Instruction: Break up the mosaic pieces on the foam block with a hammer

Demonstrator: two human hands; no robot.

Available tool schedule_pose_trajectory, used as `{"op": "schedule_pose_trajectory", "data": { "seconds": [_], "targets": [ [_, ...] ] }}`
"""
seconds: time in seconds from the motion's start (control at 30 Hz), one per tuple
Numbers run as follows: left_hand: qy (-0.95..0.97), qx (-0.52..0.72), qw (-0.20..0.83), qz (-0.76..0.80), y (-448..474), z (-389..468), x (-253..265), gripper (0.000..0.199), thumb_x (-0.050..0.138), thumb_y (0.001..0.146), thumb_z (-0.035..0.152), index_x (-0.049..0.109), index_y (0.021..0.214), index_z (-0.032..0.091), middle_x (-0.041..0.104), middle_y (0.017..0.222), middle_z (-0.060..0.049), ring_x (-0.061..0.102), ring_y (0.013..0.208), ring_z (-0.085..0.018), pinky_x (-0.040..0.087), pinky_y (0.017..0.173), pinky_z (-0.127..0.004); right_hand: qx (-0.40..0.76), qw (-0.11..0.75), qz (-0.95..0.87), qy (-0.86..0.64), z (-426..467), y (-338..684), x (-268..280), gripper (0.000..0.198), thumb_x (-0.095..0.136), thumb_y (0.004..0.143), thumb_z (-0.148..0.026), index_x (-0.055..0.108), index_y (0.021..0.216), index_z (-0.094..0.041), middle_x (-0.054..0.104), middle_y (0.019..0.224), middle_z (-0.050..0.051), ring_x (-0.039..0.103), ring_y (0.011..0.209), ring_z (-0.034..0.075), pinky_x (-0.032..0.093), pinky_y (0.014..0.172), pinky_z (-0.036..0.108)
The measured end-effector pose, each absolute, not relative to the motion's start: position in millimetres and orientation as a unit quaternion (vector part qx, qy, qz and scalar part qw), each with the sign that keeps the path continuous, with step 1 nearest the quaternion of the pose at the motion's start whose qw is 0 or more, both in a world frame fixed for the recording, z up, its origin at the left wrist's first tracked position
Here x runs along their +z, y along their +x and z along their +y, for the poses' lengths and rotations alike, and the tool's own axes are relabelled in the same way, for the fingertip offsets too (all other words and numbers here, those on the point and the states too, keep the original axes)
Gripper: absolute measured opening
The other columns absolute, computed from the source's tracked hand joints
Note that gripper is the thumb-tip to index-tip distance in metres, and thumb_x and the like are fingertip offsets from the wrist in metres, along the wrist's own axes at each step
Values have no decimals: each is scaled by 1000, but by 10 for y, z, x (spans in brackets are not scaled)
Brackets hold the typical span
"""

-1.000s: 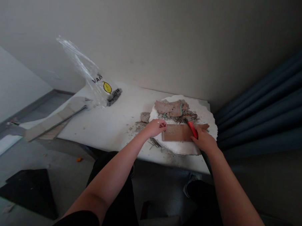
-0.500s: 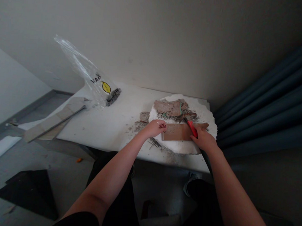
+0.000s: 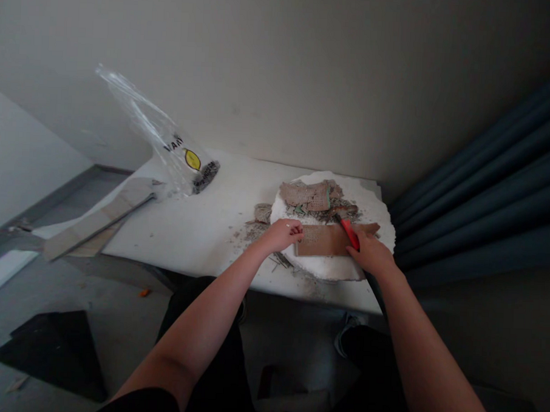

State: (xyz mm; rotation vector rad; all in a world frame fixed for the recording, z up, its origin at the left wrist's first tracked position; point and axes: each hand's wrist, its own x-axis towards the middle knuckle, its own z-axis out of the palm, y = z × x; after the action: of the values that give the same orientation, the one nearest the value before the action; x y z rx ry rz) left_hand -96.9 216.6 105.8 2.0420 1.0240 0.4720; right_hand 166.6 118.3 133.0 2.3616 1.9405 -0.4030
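A brown cardboard strip (image 3: 323,241) lies on a ragged-edged white slab (image 3: 379,210). My right hand (image 3: 371,253) is closed round a red-handled tool (image 3: 350,233) with a dark tip, whose exact kind I cannot make out. The tool slants across the strip, its tip near crumbled grey-brown debris. Beside the strip's left end, the fingers of my left hand (image 3: 285,234) are curled together, and whatever they pinch is too small to tell. A rough brown textured piece (image 3: 307,196) with a green edge rests on the debris at the back of the slab.
The white table (image 3: 187,226) stands against the wall. On its left are a clear plastic bag (image 3: 168,140) with dark material at its bottom and flat cardboard strips (image 3: 87,228) with a dark rod (image 3: 119,217). Dark curtains (image 3: 486,179) hang at the right.
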Motion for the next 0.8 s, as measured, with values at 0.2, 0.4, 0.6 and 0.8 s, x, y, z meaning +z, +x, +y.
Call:
{"op": "schedule_pose_trajectory", "data": {
  "seconds": [0.2, 0.4, 0.6, 0.8],
  "targets": [
    [812, 181, 374, 409, -976, 2168, 1027, 14, 63, 83, 31, 64, 76, 19, 67, 72, 0, 61, 71, -13, 46, 67, -25, -133, 39, 625, 768, 1192, 1662, 1363, 62, 56, 95, -40, 38, 149, -16, 60, 132, 23, 63, 115, 35, 48, 89, 42],
    [840, 180, 333, 389, -983, 2131, 1032, 15, 64, 84, 32, 67, 78, 18, 66, 77, -1, 58, 73, -13, 44, 71, -26, -170, 107, 562, 802, 1114, 1660, 1428, 65, 53, 94, -46, 41, 144, -7, 66, 120, 26, 67, 109, 36, 49, 87, 44],
    [841, 196, 328, 383, -1007, 2080, 1007, 17, 61, 86, 34, 66, 80, 19, 65, 83, -1, 59, 77, -13, 45, 73, -26, -192, 88, 546, 811, 1058, 1688, 1389, 67, 53, 91, -45, 40, 145, -7, 66, 123, 25, 66, 110, 36, 49, 87, 43],
    [848, 212, 305, 378, -1032, 2040, 978, 17, 60, 88, 32, 66, 79, 18, 64, 85, -1, 58, 75, -12, 44, 73, -26, -219, -80, 583, 778, 1060, 1638, 1281, 41, 57, 87, -34, 61, 123, -16, 67, 115, 15, 67, 98, 26, 50, 79, 32]
  ]
}}
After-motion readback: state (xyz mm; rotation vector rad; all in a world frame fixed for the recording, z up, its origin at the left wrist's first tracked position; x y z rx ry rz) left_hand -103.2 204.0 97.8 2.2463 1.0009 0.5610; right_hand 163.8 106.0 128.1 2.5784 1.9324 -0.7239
